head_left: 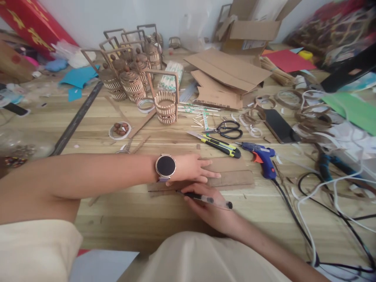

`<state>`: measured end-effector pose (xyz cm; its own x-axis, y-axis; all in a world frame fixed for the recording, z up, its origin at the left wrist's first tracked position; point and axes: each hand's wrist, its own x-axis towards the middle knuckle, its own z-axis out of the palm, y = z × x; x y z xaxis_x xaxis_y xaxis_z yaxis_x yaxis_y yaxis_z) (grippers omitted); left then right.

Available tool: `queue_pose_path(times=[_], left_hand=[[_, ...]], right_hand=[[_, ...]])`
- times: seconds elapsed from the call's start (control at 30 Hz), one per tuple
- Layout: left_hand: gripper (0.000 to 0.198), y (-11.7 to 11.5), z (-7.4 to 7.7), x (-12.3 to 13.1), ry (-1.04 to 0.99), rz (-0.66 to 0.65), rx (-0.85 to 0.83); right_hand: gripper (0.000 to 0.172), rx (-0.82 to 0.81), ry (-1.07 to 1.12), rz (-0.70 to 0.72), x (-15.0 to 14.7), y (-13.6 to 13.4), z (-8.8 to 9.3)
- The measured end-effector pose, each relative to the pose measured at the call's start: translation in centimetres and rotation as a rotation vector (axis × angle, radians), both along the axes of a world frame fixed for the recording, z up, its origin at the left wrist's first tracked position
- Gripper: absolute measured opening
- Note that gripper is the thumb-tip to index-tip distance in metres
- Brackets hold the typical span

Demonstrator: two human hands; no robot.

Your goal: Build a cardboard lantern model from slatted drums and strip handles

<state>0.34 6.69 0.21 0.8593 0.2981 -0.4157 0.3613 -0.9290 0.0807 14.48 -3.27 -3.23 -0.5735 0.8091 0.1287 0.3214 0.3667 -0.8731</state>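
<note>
My left hand (194, 168), with a watch on its wrist, lies with fingers spread on a flat piece of brown cardboard (235, 180). Just below it, my right hand (211, 203) is closed around a black pen (202, 197). The pen's tip points left and meets or nearly meets the cardboard near its lower edge, where a dark line shows. Behind the hands lie a yellow-and-black utility knife (223, 147) with its blade out and a pair of black-handled scissors (227, 129). A blue glue gun (263, 156) rests to the right of the cardboard.
Small handled stick baskets (132, 84) stand at the back left, one (166, 107) nearer. Cardboard sheets (229, 70) are piled behind. A bowl of brown beads (120, 130) sits at left. A phone (282, 125), pliers (337, 166) and tangled cables (305, 207) fill the right.
</note>
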Motion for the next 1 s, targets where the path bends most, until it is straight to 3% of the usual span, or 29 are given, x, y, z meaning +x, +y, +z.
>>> queue_pose_path(times=[0.1, 0.23, 0.37, 0.47, 0.63, 0.8, 0.9, 1.0], left_hand=[[0.086, 0.3, -0.1, 0.0, -0.031, -0.207, -0.114], [0.078, 0.5, -0.5, -0.2, -0.119, -0.152, -0.205], [0.071, 0.4, -0.6, -0.2, -0.166, -0.015, -0.292], [0.079, 0.3, -0.5, -0.2, -0.157, -0.05, -0.276], [0.082, 0.3, 0.1, -0.3, -0.126, -0.137, -0.228], [0.082, 0.2, 0.6, -0.2, -0.048, -0.096, -0.228], [0.084, 0.3, 0.1, 0.0, -0.032, -0.055, -0.253], [0.091, 0.5, -0.4, 0.0, 0.024, -0.094, -0.253]], right_hand=[[0.016, 0.01, -0.007, 0.019, -0.3, 0.0, 0.1], [0.017, 0.03, -0.028, 0.02, -0.5, 0.1, 0.0], [0.016, 0.034, -0.055, 0.0, -0.1, 0.1, 0.1], [0.016, 0.008, -0.078, -0.066, 0.7, 0.0, 0.4], [0.015, 0.028, -0.157, -0.212, 4.2, -0.3, 0.7], [0.022, 0.101, -0.324, -0.469, 10.5, -0.3, 1.3], [0.023, 0.207, -0.366, -0.626, 12.7, -0.2, 1.8], [0.025, 0.295, -0.388, -0.574, 12.1, 0.1, 1.8]])
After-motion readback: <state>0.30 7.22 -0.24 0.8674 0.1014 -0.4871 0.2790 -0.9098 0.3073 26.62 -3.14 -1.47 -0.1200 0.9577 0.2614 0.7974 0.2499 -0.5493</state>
